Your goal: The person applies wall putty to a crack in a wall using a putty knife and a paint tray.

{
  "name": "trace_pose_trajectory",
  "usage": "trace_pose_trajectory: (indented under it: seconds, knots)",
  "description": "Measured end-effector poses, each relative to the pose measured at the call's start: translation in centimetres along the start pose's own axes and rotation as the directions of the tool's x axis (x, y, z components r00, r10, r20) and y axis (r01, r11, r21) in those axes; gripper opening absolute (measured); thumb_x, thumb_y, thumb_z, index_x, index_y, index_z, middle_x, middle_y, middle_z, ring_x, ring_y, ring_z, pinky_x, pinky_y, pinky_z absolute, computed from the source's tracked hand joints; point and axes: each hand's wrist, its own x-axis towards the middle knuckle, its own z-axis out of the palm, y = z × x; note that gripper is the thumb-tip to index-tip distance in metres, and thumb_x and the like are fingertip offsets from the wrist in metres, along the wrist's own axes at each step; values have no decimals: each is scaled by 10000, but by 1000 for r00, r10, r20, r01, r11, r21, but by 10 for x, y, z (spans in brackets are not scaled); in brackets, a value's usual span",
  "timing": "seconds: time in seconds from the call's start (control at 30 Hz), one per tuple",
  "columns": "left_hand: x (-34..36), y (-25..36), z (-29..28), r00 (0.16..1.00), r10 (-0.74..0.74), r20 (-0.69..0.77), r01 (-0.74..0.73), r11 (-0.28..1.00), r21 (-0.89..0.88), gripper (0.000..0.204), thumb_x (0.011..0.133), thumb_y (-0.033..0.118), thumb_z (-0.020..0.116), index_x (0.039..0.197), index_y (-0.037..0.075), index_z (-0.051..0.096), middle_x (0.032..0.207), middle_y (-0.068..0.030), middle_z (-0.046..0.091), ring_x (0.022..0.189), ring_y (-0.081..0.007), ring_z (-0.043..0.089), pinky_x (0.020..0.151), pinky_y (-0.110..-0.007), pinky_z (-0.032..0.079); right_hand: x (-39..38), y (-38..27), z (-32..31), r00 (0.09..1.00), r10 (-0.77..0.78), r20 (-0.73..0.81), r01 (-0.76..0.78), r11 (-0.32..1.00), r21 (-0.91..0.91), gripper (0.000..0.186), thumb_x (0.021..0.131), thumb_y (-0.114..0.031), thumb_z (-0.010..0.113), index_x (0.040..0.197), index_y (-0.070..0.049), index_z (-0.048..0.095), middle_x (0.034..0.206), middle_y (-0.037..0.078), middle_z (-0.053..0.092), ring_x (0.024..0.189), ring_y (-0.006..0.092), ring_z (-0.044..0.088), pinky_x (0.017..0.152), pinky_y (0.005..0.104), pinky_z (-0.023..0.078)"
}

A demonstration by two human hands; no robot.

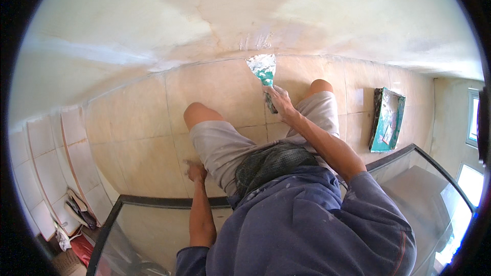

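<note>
My right hand grips the green handle of a putty knife, whose wide blade is smeared with white filler. The blade is held at the foot of a pale wall, just under rough white smears. My left hand is low beside my left thigh, over the beige tiles; its fingers are blurred, and I cannot tell if they hold anything. A green tray smeared with filler lies on the tiles to the right of my right knee.
A dark-framed glass panel curves behind me on both sides. Tiled steps descend at the left, with shoes and a red item near their foot. Windows are at the far right.
</note>
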Motion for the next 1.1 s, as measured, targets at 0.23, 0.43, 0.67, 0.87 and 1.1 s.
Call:
trace_pose_trajectory:
  seconds: [0.23,0.43,0.67,0.87,1.1]
  knots:
    - [6,-10,9,999,42,-23,-41,999,34,910,718,393,603,1331,-45,93,1045,-263,540,955,-392,543,789,-424,445,34,-1,6,997,74,-32,-68,987,147,212,783,-266,562,742,-59,539,590,7,489,441,94,427,384,244,325]
    - [-3,-1,-1,1000,8,22,-10,996,87,935,695,388,625,1320,-70,101,1041,-270,538,950,-386,546,779,-421,451,24,-18,8,996,67,-57,-54,978,199,184,790,-240,557,733,-66,537,575,4,486,412,91,409,359,234,300]
    - [1,-7,6,999,42,-27,-40,998,40,925,695,420,609,1322,-62,130,1057,-234,548,965,-369,545,779,-415,449,1,-45,15,992,76,-97,-54,975,215,164,788,-213,567,754,-54,542,577,12,502,407,91,407,358,234,307]
    - [-5,2,-5,999,-47,10,47,999,17,950,692,473,602,1327,-55,133,1091,-230,534,982,-367,535,820,-426,425,-35,-91,17,995,80,-64,-61,965,254,142,789,-186,564,759,-48,543,606,30,516,461,98,446,393,223,346]
    - [0,-9,-3,1000,5,-29,-6,999,-44,997,663,514,626,1333,-39,135,1152,-252,488,1050,-385,486,875,-442,391,-78,-143,24,1000,23,-19,-17,957,290,161,827,-196,538,755,-53,524,600,18,501,470,87,456,399,200,367]
